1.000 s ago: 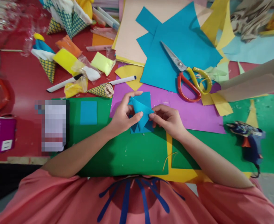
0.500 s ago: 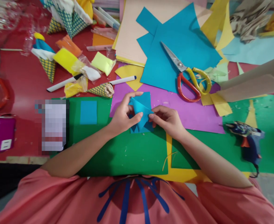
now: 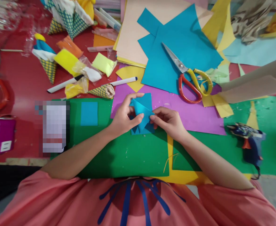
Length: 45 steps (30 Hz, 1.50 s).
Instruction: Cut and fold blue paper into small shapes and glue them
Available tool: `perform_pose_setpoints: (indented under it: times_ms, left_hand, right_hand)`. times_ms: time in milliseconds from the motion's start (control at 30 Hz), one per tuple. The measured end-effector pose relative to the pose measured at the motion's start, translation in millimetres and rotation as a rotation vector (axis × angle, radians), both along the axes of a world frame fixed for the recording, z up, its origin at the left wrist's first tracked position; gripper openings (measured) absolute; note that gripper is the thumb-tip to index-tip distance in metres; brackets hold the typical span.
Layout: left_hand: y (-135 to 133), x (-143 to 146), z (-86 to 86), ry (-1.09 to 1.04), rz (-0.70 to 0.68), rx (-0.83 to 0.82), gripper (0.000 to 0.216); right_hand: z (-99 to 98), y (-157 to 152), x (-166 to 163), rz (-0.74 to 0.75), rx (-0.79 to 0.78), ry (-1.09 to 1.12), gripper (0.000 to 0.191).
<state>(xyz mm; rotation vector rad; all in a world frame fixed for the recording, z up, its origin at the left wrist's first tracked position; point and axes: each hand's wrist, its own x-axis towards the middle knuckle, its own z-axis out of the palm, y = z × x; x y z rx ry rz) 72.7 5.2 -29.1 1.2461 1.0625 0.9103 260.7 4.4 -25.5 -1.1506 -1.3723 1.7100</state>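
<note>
Both my hands pinch a folded piece of blue paper (image 3: 141, 110) at the middle of the table. My left hand (image 3: 124, 117) grips its left side, thumb on top and index finger curled over the far edge. My right hand (image 3: 168, 121) pinches the right corner with closed fingers. The blue piece is rolled or folded into a pointed shape and rests over a green sheet (image 3: 128, 153) and a purple sheet (image 3: 194, 113). A small blue rectangle (image 3: 89, 113) lies on the green sheet to the left of my left hand.
Red-and-yellow scissors (image 3: 189, 78) lie on a big blue sheet (image 3: 182, 40) beyond my hands. A glue gun (image 3: 251, 141) sits at the right. Patterned paper cones (image 3: 49, 67), a marker (image 3: 64, 83), a pen (image 3: 124, 81) and coloured scraps crowd the left on the red tabletop (image 3: 22, 84).
</note>
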Motion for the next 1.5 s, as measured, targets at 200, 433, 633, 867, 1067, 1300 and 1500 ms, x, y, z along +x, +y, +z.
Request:
perform_pose_setpoints:
  times_ms: [200, 433, 633, 867, 1067, 1300, 1500]
  left_hand:
    - [0.2, -0.5, -1.8, -0.004, -0.015, 0.014, 0.054]
    - [-1.6, -0.7, -3.6, 0.008, -0.003, 0.017, 0.056]
    - [1.2, -0.4, 0.3, -0.015, 0.017, -0.052, 0.037]
    - [5.4, 2.3, 5.6, 0.056, 0.027, -0.04, 0.035]
    - [4.4, 3.0, 8.0, 0.095, 0.08, -0.028, 0.039]
    - [4.6, 1.5, 9.2, 0.086, 0.086, -0.042, 0.033]
    - [3.8, 0.1, 9.4, 0.118, 0.077, 0.001, 0.026]
  right_hand:
    - [-0.2, -0.1, 0.0, 0.004, 0.018, 0.002, 0.024]
    - [0.1, 1.2, 2.0, 0.01, 0.026, 0.019, 0.02]
    - [2.3, 2.9, 4.7, -0.018, -0.016, 0.06, 0.021]
    - [1.7, 2.4, 5.8, -0.056, -0.045, 0.101, 0.021]
    - [1.8, 3.2, 5.9, -0.06, -0.085, 0.074, 0.027]
    - [0.5, 6.3, 8.8, -0.088, -0.11, 0.091, 0.027]
    - [-1.3, 6.0, 9.6, -0.099, -0.134, 0.114, 0.025]
